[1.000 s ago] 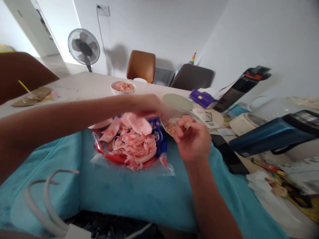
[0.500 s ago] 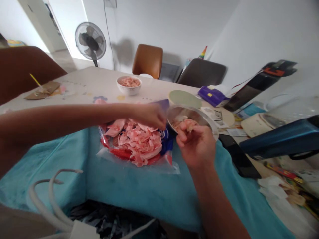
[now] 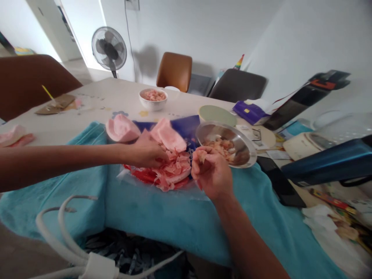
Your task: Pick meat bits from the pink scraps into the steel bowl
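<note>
My left hand (image 3: 147, 152) reaches in from the left, its curled fingers down at a heap of thin pink pomelo membrane scraps (image 3: 174, 168). What is between its fingertips, if anything, I cannot make out. Closed around a small pale pink piece of pomelo flesh (image 3: 202, 155), my right hand (image 3: 213, 172) is at the right side of the heap, by the near-left rim of a metal bowl (image 3: 247, 149). Loose pomelo pulp (image 3: 222, 149) lies in that bowl. Thick pink rind pieces (image 3: 123, 128) sit behind the heap, on a blue and red plastic bag (image 3: 186, 126).
A white bowl of pulp (image 3: 153, 104) stands farther back. Teal cloth (image 3: 162, 217) covers the near table edge. To the right are a green round lid (image 3: 217, 115), a phone (image 3: 280, 182), a blue bottle (image 3: 325, 162) and a purple tissue pack (image 3: 250, 112). White cables (image 3: 58, 236) hang at lower left.
My left hand has drawn back from near the metal bowl, leftward and down to the heap. My right hand has moved left from over the bowl, still holding pomelo flesh.
</note>
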Motion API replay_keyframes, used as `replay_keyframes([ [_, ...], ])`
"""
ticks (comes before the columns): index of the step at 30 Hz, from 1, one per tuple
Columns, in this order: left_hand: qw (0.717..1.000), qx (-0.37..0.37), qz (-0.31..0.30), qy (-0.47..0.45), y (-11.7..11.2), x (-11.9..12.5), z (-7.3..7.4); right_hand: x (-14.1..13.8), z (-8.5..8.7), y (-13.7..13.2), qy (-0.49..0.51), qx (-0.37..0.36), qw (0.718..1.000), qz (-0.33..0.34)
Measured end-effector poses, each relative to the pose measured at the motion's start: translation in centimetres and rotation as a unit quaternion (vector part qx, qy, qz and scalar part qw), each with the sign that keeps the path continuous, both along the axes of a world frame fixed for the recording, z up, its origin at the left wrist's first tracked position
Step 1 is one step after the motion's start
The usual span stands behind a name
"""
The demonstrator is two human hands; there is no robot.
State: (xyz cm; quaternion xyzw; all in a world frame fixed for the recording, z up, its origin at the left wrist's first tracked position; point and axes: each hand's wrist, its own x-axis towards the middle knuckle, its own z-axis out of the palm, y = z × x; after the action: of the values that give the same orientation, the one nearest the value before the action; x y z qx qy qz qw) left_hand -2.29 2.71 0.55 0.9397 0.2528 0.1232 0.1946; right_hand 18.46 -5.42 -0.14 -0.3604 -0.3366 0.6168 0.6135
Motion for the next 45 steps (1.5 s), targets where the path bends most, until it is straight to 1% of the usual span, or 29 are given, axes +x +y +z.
replay_keyframes([
  [3,0.998,0.000,-0.038,0.043,0.1,-0.1,0.0,-0.1,-0.3,0.1,0.003,-0.006,1.000,0.006],
  [5,0.999,-0.019,-0.028,0.022,0.2,-0.2,0.0,-0.1,-0.4,0.2,0.001,-0.008,1.000,0.008],
  [7,0.997,-0.079,-0.010,-0.016,0.5,-0.5,0.0,-0.2,-0.5,0.2,0.001,-0.007,1.000,0.008],
  [9,0.984,-0.169,0.029,-0.044,0.9,-1.0,0.2,-0.2,-0.5,0.1,0.005,-0.005,1.000,0.005],
  [11,0.956,-0.275,0.076,-0.062,1.3,-1.6,0.6,-0.1,-0.4,0.0,0.011,-0.007,1.000,0.007],
  [12,0.936,-0.332,0.096,-0.072,1.5,-1.9,0.9,-0.1,-0.4,0.0,0.014,-0.009,1.000,0.009],
  [15,0.856,-0.489,0.136,-0.103,1.6,-2.4,1.6,-0.1,-0.2,-0.1,0.026,-0.020,0.999,0.020],
  [17,0.809,-0.555,0.157,-0.114,1.6,-2.2,2.0,-0.2,-0.1,-0.1,0.040,-0.028,0.999,0.025],
  [18,0.795,-0.572,0.164,-0.118,1.7,-1.9,2.3,-0.2,-0.1,-0.1,0.048,-0.032,0.998,0.027],
  [19,0.791,-0.575,0.167,-0.123,1.8,-1.5,2.5,-0.2,-0.2,-0.1,0.054,-0.037,0.997,0.028],
  [20,0.798,-0.566,0.164,-0.127,2.0,-1.0,2.8,-0.3,-0.3,0.0,0.057,-0.040,0.997,0.028],
  [21,0.815,-0.542,0.157,-0.131,2.3,-0.4,3.2,-0.4,-0.3,0.0,0.056,-0.043,0.997,0.030],
  [22,0.839,-0.508,0.143,-0.131,2.7,0.4,3.6,-0.4,-0.4,-0.1,0.050,-0.046,0.997,0.032],
  [24,0.895,-0.424,0.086,-0.110,3.6,2.3,4.5,-0.6,-0.6,-0.1,0.037,-0.050,0.997,0.041],
  [25,0.914,-0.390,0.059,-0.096,4.1,3.5,4.9,-0.7,-0.6,-0.2,0.032,-0.051,0.997,0.046],
  [26,0.925,-0.367,0.037,-0.086,4.6,4.8,5.4,-0.7,-0.7,-0.2,0.028,-0.052,0.997,0.049],
  [27,0.930,-0.354,0.043,-0.087,4.9,6.2,5.7,-0.8,-0.8,-0.3,0.025,-0.053,0.997,0.052],
  [29,0.929,-0.348,0.085,-0.087,5.5,9.2,6.1,-0.8,-0.8,-0.4,0.022,-0.052,0.997,0.053],
  [32,0.921,-0.353,0.136,-0.095,5.5,13.1,6.0,-0.6,-1.0,-0.4,0.021,-0.053,0.997,0.047],
  [34,0.915,-0.357,0.158,-0.103,5.3,14.6,5.7,-0.6,-1.0,-0.4,0.022,-0.049,0.997,0.047],
  [35,0.914,-0.356,0.163,-0.106,5.2,14.9,5.5,-0.6,-1.0,-0.4,0.022,-0.047,0.997,0.049],
  [37,0.914,-0.352,0.167,-0.112,4.8,14.5,5.4,-0.6,-1.0,-0.4,0.024,-0.042,0.998,0.050],
  [39,0.914,-0.347,0.167,-0.123,4.4,13.1,5.4,-0.7,-1.0,-0.4,0.032,-0.035,0.998,0.036],
  [42,0.917,-0.337,0.155,-0.149,3.3,9.7,5.4,-0.8,-0.9,-0.3,0.041,-0.026,0.999,-0.001],
  [44,0.910,-0.337,0.168,-0.173,2.1,7.2,5.2,-0.9,-0.8,-0.3,0.040,-0.022,0.999,-0.019],
  [45,0.901,-0.346,0.180,-0.189,1.4,6.1,5.0,-0.9,-0.8,-0.2,0.039,-0.018,0.999,-0.024],
])
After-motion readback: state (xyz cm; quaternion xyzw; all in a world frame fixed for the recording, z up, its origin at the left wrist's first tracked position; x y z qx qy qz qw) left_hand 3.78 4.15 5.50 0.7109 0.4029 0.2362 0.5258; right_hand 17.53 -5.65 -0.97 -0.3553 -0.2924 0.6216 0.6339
